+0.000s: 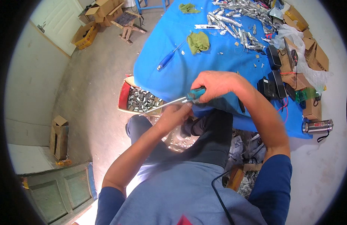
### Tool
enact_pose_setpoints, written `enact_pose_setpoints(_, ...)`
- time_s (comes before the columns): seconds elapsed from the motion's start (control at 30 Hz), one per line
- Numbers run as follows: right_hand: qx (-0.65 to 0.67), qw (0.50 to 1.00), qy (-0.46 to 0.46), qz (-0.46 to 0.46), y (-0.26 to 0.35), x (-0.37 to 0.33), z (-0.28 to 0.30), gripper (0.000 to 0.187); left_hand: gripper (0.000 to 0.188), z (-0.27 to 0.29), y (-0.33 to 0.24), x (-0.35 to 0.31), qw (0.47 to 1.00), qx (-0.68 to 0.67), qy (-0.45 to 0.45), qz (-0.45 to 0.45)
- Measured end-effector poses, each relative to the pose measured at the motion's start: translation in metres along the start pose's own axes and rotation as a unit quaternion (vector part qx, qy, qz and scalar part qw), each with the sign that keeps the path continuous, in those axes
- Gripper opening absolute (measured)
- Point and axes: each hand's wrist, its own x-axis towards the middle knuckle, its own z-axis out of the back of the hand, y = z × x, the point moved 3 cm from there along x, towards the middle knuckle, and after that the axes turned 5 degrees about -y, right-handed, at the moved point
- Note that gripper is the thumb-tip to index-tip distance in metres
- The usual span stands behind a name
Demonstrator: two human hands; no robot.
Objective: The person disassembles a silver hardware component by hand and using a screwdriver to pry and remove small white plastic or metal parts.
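Note:
My right hand (217,85) is wrapped round the teal handle of a screwdriver (166,104), over the near edge of the blue-covered table. The long metal shaft slants down to the left, past my left hand (172,117). My left hand is closed, its thumb and fingers pinched together just beneath the shaft near the handle. A small silvery bit shows by the fingertips, but what the left hand grips is mostly hidden. Below the shaft's tip, to the left of the table, stands a red-sided box (123,95) of small metal pieces.
On the blue cloth (154,43) lie a blue-handled screwdriver (166,61), a green rag (198,42) and a heap of silvery strips (237,23). Black devices (269,88) with wires, cardboard and a metal flask (318,126) line the right side. A wooden stool (127,21) stands far left.

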Motion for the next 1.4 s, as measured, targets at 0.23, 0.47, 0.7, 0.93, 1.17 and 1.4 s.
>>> enact_pose_setpoints(0.23, -0.07, 0.995, -0.056, 0.033, -0.017, 0.023, 0.009, 0.024, 0.031, 0.024, 0.023, 0.04, 0.981, -0.171, -0.09, 0.031)
enact_pose_setpoints(0.47, -0.026, 0.981, -0.159, 0.106, -0.053, 0.035, -0.023, 0.028, 0.04, 0.02, 0.015, 0.04, 0.994, -0.039, -0.096, 0.026)
enact_pose_setpoints(0.7, 0.104, 0.939, -0.319, 0.07, -0.072, 0.015, -0.018, 0.027, 0.044, 0.013, 0.006, 0.033, 0.991, -0.01, -0.128, 0.03)
enact_pose_setpoints(0.93, 0.133, 0.914, -0.382, 0.027, -0.084, -0.012, -0.029, 0.023, 0.043, 0.006, 0.018, 0.032, 0.99, -0.089, -0.084, 0.077)
enact_pose_setpoints(1.17, 0.05, 0.903, -0.425, 0.019, -0.063, -0.003, -0.041, 0.025, 0.043, -0.002, 0.023, 0.033, 0.989, -0.118, -0.042, 0.085)
enact_pose_setpoints(1.4, 0.069, 0.901, -0.427, 0.019, -0.06, 0.007, -0.045, 0.021, 0.045, -0.004, 0.031, 0.039, 0.992, -0.071, -0.073, 0.076)
